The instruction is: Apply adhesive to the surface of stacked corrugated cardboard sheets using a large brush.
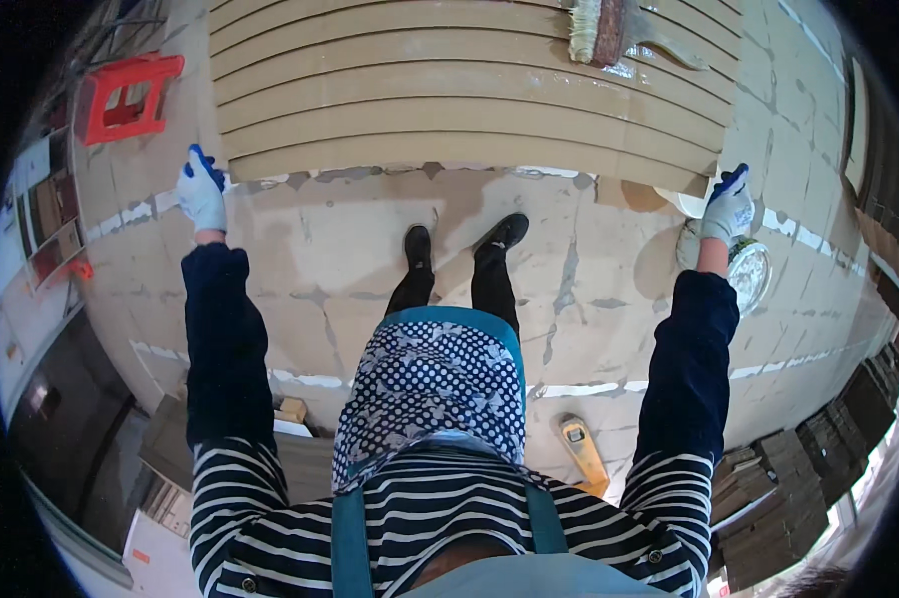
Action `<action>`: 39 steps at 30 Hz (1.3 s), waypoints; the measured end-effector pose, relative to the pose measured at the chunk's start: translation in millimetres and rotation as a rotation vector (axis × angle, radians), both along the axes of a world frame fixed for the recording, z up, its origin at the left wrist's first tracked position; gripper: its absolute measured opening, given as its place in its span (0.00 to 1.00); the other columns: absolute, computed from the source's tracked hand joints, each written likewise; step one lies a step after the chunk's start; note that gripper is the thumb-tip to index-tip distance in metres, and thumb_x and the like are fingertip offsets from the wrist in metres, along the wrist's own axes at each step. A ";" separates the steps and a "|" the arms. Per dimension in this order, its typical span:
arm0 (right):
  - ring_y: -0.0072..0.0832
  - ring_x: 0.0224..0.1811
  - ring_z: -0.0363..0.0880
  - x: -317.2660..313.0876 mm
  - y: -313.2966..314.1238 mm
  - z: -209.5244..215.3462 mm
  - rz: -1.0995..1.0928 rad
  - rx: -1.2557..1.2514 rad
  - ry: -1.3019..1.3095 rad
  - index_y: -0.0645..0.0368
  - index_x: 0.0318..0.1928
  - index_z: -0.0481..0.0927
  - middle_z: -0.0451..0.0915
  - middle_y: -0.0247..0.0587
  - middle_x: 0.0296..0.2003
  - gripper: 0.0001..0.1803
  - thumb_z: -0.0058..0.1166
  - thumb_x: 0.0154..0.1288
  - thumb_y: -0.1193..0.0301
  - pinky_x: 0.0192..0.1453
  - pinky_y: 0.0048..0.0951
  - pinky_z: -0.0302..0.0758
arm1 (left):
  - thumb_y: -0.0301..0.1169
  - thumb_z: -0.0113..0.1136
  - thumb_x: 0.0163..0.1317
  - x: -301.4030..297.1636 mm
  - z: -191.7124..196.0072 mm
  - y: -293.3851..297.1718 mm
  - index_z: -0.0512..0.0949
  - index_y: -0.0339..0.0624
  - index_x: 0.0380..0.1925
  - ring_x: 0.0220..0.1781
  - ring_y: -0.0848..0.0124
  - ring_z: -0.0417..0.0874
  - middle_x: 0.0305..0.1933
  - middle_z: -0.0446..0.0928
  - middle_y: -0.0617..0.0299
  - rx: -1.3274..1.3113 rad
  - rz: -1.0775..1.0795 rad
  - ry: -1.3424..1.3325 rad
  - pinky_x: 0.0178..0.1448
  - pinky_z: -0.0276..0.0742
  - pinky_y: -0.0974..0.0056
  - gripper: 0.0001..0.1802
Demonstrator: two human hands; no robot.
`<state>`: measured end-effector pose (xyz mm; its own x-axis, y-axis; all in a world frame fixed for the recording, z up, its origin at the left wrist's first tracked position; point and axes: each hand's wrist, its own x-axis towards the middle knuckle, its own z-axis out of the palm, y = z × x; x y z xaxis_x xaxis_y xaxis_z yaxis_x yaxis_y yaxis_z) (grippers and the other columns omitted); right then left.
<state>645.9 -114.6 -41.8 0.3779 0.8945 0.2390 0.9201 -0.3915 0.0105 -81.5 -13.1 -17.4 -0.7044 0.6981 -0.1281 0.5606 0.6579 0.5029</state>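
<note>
A wide spread of overlapping tan cardboard sheets [449, 112] lies in front of me, their long near edges stepped like slats. My left hand [202, 195], in a white glove with blue fingertips, is at the near left corner with its fingers apart, just outside the edge. At the near right corner is my right hand [729, 209], gloved alike, with its fingers bent together; whatever they may hold is hidden. A broad brush [609, 32] with pale bristles rests on the sheets at the far right, with wet, shiny patches around it.
A red plastic stool [131, 98] stands at the far left. Below my right hand, a round tub [749, 277] with whitish contents sits on the floor. A yellow tool-like object [583, 454] lies right of my apron [430, 399]. Stacked brown cardboard [778, 508] lines the right side.
</note>
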 end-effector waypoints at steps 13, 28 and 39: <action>0.35 0.33 0.77 37.9 -23.3 44.7 -0.200 -0.077 1.076 0.52 0.45 0.72 0.77 0.40 0.27 0.21 0.34 0.64 0.52 0.36 0.41 0.73 | 0.39 0.47 0.63 26.9 76.5 -16.4 0.65 0.38 0.52 0.37 0.61 0.78 0.38 0.76 0.54 0.029 -0.192 -0.581 0.40 0.74 0.59 0.22; 0.48 0.31 0.76 -55.2 44.5 7.8 -0.629 0.303 0.358 0.62 0.30 0.80 0.78 0.53 0.28 0.29 0.33 0.64 0.50 0.35 0.43 0.69 | 0.45 0.46 0.62 62.3 -27.1 24.9 0.76 0.31 0.30 0.25 0.64 0.74 0.25 0.78 0.53 0.384 0.070 0.153 0.34 0.68 0.59 0.24; 0.50 0.31 0.76 -36.6 44.6 -10.3 -0.582 0.349 0.265 0.62 0.31 0.81 0.78 0.56 0.29 0.31 0.32 0.63 0.48 0.35 0.45 0.68 | 0.50 0.37 0.63 79.1 -27.0 21.0 0.77 0.33 0.28 0.31 0.49 0.75 0.28 0.77 0.44 0.388 0.009 0.312 0.36 0.66 0.54 0.29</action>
